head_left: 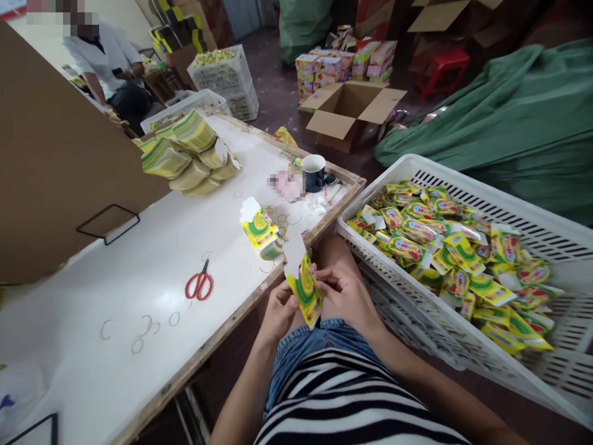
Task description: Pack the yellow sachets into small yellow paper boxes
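Observation:
A yellow and green printed carton (304,285) with a raised white flap is held above my lap, just off the table's edge. My left hand (280,307) pinches its left side. On the opposite side, the fingers of my right hand (341,295) grip the carton near its middle. A small stack of flat cartons (260,230) lies on the white table (157,278) just beyond. To my right, a white plastic basket (567,276) holds many yellow packets (419,232). Whether anything is inside the held carton is hidden.
Red scissors (199,287) and several rubber bands lie on the table. Farther back are bundled cartons (188,154) and a dark mug (314,174). An open cardboard box (345,114) stands on the floor. A person (109,62) sits at the back left.

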`<state>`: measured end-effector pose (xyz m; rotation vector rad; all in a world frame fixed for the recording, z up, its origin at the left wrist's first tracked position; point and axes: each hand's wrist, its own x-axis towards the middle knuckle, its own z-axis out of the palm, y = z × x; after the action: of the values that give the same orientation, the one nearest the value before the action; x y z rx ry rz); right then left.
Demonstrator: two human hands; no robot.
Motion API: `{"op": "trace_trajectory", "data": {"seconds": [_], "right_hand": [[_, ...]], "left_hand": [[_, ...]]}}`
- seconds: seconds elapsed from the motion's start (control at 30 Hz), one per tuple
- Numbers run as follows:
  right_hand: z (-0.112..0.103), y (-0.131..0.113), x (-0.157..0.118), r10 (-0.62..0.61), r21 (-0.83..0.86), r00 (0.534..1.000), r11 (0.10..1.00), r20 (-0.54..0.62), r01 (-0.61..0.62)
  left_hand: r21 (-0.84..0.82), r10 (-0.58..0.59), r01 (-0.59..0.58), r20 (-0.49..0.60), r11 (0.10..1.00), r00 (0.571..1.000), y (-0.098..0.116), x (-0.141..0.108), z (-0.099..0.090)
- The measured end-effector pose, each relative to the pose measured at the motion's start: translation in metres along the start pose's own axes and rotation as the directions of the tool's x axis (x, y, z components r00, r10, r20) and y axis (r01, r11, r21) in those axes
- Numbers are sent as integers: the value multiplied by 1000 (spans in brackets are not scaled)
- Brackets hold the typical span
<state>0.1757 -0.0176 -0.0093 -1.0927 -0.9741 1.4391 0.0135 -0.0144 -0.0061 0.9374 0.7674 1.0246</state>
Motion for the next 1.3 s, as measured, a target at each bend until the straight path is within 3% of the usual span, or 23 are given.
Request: {"op": "trace_trajectory", "data": {"seconds": [0.27,0.4,0.5,0.57,0.63,0.77,0.87,0.97,1.07,1.2,1.3], "right_hand": [[1,6,-6,54,-97,998,994,38,-50],[5,8,-9,-5,-207,999,978,33,11],[6,11,-7,-83,-312,996,948,-30,70],[5,12,-4,-132,-347,989,932,-64,102],[2,11,-3,-159,-336,986,932,-46,134],[-9,3,0,-131,-266,975,947,180,177],[-18,-4,4,-94,-223,946,960,312,169],[-23,-7,7,-102,-253,926,946,363,203],[-22,-5,9,-157,-290,930,921,333,259],[-22,1,10,-167,-256,966,943,196,214],[-26,-1,12,-185,-298,963,924,196,238]], "left_hand": [[-21,26,-29,-129,999,991,-2,-4,1],[59,67,-50,-331,997,941,-8,-3,4],[195,164,-91,-398,977,903,-10,-3,8],[273,214,-110,-386,956,897,-9,-4,9],[305,196,-94,-324,948,926,-7,-6,7],[254,84,-47,-137,966,987,1,-13,-2],[208,5,2,-35,978,999,7,-18,-7],[179,-61,57,16,982,998,9,-22,-7],[144,-73,71,11,987,997,7,-22,-6],[184,-93,89,12,979,996,3,-20,-7],[307,-35,60,-86,950,996,1,-18,-8]]}}
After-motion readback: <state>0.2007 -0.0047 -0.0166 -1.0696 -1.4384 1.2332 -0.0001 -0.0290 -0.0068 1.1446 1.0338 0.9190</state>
